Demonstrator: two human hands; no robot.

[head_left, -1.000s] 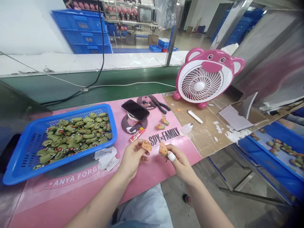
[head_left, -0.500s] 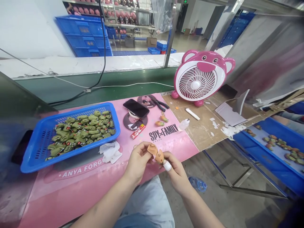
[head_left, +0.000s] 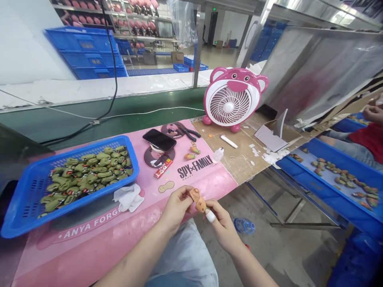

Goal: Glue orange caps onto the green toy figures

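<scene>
view swung right, left hand (head_left: pixel 176 207), right hand (head_left: pixel 221 227) pinching orange pieces (head_left: pixel 198 200) together

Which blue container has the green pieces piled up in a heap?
The perforated blue plastic basket at left: its green pieces lie heaped together, while the blue tray at right holds its pieces spread apart.

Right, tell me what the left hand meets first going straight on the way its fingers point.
The other orange piece, held by the right hand, just beyond the orange piece in the left hand; the two look close or touching, but depth is unclear.
</scene>
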